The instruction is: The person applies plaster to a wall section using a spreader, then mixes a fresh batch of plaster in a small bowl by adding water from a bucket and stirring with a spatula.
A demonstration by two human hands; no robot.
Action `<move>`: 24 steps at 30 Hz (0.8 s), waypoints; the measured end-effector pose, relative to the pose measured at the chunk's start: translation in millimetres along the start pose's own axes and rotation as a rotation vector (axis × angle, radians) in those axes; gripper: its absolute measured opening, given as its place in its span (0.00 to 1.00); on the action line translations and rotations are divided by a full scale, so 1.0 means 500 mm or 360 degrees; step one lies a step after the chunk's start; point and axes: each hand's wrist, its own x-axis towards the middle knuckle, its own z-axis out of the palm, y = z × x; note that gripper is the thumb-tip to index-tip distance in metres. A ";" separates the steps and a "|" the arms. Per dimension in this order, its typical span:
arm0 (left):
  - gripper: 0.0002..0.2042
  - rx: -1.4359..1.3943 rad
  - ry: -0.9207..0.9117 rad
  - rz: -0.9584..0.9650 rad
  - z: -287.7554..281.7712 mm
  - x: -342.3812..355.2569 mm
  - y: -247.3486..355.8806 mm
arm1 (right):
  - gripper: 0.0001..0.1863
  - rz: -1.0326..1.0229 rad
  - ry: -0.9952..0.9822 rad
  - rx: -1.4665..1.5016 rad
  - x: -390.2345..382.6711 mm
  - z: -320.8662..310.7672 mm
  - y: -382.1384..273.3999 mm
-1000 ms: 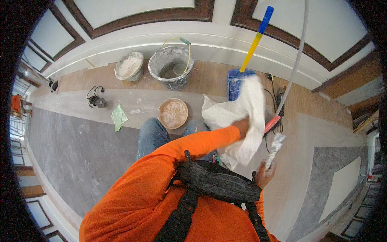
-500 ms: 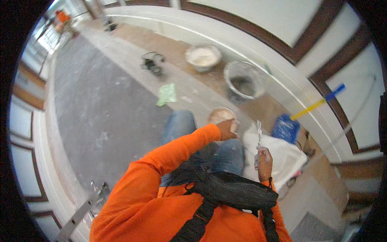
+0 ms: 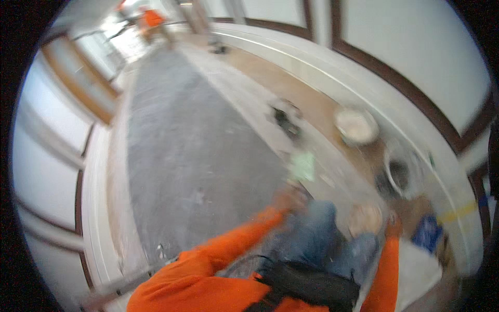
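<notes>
My left hand (image 3: 291, 200) is stretched forward over the left knee, smeared by motion. It is close to the near edge of a pale green sheet (image 3: 303, 166), and a dark edge shows beside it. Whether the fingers hold anything is not plain. A round tub (image 3: 365, 218) with light pinkish-beige contents sits beyond my knees. Just right of its rim is my right hand (image 3: 393, 227), also blurred; its fingers and anything in them cannot be made out.
Two buckets, one with pale contents (image 3: 357, 125) and one dark inside (image 3: 399, 174), stand by the white wall. A blue tray (image 3: 427, 234), a yellow handle (image 3: 457, 212), a white cloth (image 3: 416, 270) and a black device (image 3: 286, 118) lie around. Far off, an orange-clad person (image 3: 152, 20) works.
My view has swung left. My left hand has left the tub and moved to the green sheet. My right hand, which held a thin upright tool, is now beside the tub.
</notes>
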 end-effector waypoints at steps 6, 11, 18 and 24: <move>0.15 0.0003 0.0623 0.0246 -0.329 -0.058 -0.049 | 0.29 0.0606 -0.1039 -0.0116 -0.283 0.198 -0.012; 0.14 -0.0102 0.0502 0.0203 -0.214 0.058 -0.033 | 0.38 0.1742 -0.0547 0.0838 -0.399 0.326 -0.012; 0.15 0.0659 0.0374 0.0567 -0.125 0.046 0.120 | 0.35 0.2127 0.0074 0.0995 -0.310 0.275 -0.090; 0.15 -0.0019 0.0399 0.0137 -0.264 0.078 -0.056 | 0.28 0.1780 0.0185 0.1416 -0.326 -0.052 0.024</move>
